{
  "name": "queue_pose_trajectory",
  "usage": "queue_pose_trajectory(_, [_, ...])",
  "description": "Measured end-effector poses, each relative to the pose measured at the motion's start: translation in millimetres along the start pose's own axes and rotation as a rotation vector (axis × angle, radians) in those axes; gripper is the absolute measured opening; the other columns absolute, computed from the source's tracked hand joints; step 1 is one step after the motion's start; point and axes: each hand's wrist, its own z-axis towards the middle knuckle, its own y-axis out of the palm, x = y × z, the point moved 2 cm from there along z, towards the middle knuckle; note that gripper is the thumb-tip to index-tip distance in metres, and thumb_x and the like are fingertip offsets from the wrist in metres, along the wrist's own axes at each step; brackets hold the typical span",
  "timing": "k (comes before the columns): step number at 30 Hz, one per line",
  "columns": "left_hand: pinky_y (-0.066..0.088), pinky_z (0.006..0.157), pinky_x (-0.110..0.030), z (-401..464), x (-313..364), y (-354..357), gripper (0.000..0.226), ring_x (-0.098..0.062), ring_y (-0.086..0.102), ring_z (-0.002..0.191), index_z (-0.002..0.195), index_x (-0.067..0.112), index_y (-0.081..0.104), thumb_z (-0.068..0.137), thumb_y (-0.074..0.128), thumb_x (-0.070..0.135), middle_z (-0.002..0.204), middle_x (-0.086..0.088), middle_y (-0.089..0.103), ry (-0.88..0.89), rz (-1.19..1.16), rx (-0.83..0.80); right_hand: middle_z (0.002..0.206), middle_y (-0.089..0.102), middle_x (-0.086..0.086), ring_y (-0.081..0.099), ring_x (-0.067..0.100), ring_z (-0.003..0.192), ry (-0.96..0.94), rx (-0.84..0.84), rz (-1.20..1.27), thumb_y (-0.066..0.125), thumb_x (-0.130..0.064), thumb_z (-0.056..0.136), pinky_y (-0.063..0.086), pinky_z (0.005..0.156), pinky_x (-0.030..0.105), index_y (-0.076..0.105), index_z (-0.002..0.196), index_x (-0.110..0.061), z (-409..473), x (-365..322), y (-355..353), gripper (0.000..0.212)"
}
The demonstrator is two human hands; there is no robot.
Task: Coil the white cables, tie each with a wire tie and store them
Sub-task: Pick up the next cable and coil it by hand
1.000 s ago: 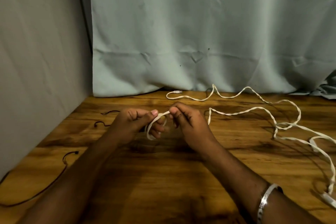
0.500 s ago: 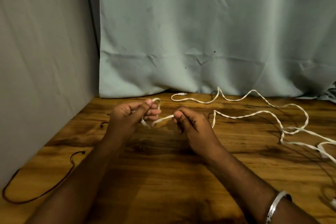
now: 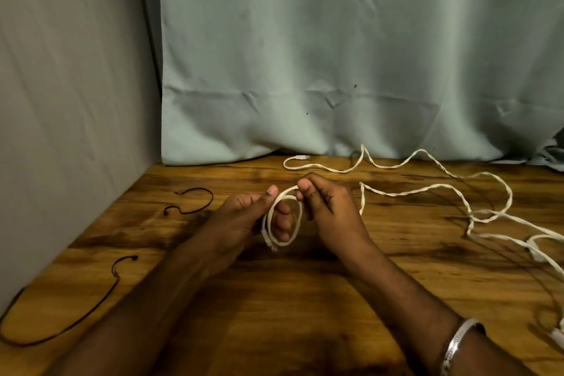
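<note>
2 hands meet at the frame's center, where I see 1 small loop of white cable (image 3: 297, 217). Left hand (image 3: 244, 220) grips the loop, thumb on top; right hand (image 3: 332, 210) pinches its top. Remaining cable trails right across the wooden table (image 3: 305, 299). 2 black ties (image 3: 195, 200) lie at left.

I am seeing bare table (image 3: 305, 308) lying open between and below both forearms; loose white cable (image 3: 488, 217) is sprawling across the right side, blocking a sweep there; two black wire ties (image 3: 195, 201) are lying at the left; the curtain (image 3: 335, 70) is closing off the back.
</note>
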Motion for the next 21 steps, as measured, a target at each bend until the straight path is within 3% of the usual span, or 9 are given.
queue_pose_trajectory(3, [0.054, 0.057, -0.030, -1, 1, 6, 0.040, -0.018, 0.061, 0.050, 0.069, 0.016, 0.070, 0.092, 0.051, 0.042, 0.056, -0.005, 0.061, 0.001, -0.084, -0.038, 0.058, 0.054, -0.009, 0.048, 0.005, 0.056, 0.058, 0.043, 0.091, 0.051, -0.029, 0.108, 0.040, 0.058, 0.030, 0.059, 0.074, -0.024, 3, 3, -2, 0.035])
queue_pose_trajectory(7, [0.052, 0.060, -0.027, 0, 1, 10, 0.035, -0.015, 0.057, 0.049, 0.074, 0.012, 0.060, 0.093, 0.050, 0.040, 0.050, 0.000, 0.050, 0.033, -0.216, -0.043, 0.060, 0.052, 0.001, 0.049, 0.010, 0.059, 0.099, 0.061, 0.158, 0.049, -0.029, 0.108, 0.039, 0.061, 0.027, 0.060, 0.075, -0.023, 4, 5, -4, 0.035])
queue_pose_trajectory(10, [0.056, 0.062, -0.026, -1, 4, 14, 0.032, -0.013, 0.048, 0.042, 0.077, 0.010, 0.056, 0.093, 0.049, 0.036, 0.048, 0.002, 0.046, 0.052, -0.281, -0.059, 0.063, 0.052, 0.004, 0.050, 0.012, 0.061, 0.117, 0.049, 0.183, 0.048, -0.027, 0.108, 0.040, 0.062, 0.025, 0.061, 0.077, -0.018, 2, 1, -3, 0.034])
queue_pose_trajectory(14, [0.054, 0.061, -0.025, -3, 6, 15, 0.025, -0.008, 0.041, 0.039, 0.082, 0.011, 0.059, 0.092, 0.051, 0.032, 0.052, 0.005, 0.043, 0.067, -0.316, -0.119, 0.060, 0.047, 0.002, 0.043, 0.018, 0.057, 0.163, 0.053, 0.253, 0.048, -0.025, 0.108, 0.036, 0.057, 0.032, 0.059, 0.076, -0.017, 4, 5, 0, 0.035])
queue_pose_trajectory(17, [0.054, 0.062, -0.024, -4, 8, 14, 0.025, -0.004, 0.040, 0.041, 0.087, 0.010, 0.066, 0.095, 0.049, 0.026, 0.060, 0.005, 0.048, 0.120, -0.332, -0.185, 0.056, 0.043, -0.005, 0.036, 0.008, 0.048, 0.224, 0.036, 0.345, 0.048, -0.024, 0.109, 0.031, 0.048, 0.023, 0.062, 0.081, -0.014, 3, 5, 1, 0.033])
queue_pose_trajectory(21, [0.052, 0.055, -0.022, -2, 15, 7, 0.024, -0.003, 0.043, 0.039, 0.095, 0.004, 0.064, 0.094, 0.048, 0.022, 0.062, 0.003, 0.049, 0.215, -0.429, -0.054, 0.059, 0.048, -0.007, 0.040, -0.003, 0.046, 0.190, -0.033, 0.287, 0.047, -0.017, 0.109, 0.033, 0.047, 0.012, 0.070, 0.102, -0.002, -3, 0, 6, 0.028])
